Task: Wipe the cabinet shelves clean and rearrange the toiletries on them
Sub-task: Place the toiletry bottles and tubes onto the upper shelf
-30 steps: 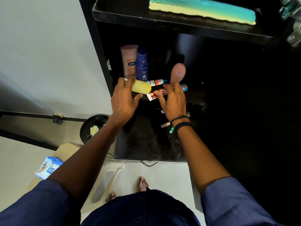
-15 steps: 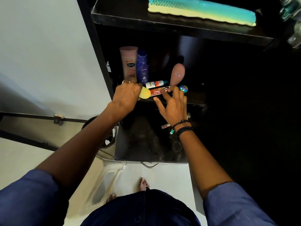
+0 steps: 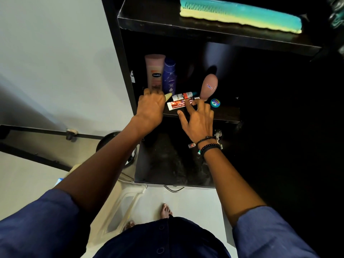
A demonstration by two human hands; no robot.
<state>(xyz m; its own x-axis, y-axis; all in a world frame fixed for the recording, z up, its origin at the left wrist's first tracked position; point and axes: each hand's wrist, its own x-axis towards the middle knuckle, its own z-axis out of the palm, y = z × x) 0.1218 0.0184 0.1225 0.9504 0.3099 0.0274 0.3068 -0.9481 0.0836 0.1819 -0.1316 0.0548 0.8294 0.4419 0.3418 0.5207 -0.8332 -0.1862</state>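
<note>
My left hand (image 3: 149,107) is closed around a yellow bottle (image 3: 168,96), with only its tip showing, at the left of the black middle shelf (image 3: 223,113). Behind it stand a pink lotion bottle (image 3: 154,71) and a blue lotion bottle (image 3: 169,77). My right hand (image 3: 198,120) has its fingers spread, fingertips resting on a red-brown tube (image 3: 178,104) lying on the shelf. A smaller white and red tube (image 3: 183,95) lies just behind. A pink rounded bottle (image 3: 209,86) and a small teal jar (image 3: 215,103) sit to the right.
A teal and yellow comb (image 3: 240,16) lies on the upper shelf (image 3: 167,23). The lower cabinet top (image 3: 167,164) looks dusty, with small items by my right wrist. A cream plastic stool (image 3: 119,207) and a black bin (image 3: 109,140) stand at the left on the floor.
My left hand has carried the yellow bottle deeper into the shelf toward the two lotion bottles, covering most of it. My right hand shifted slightly on the red-brown tube.
</note>
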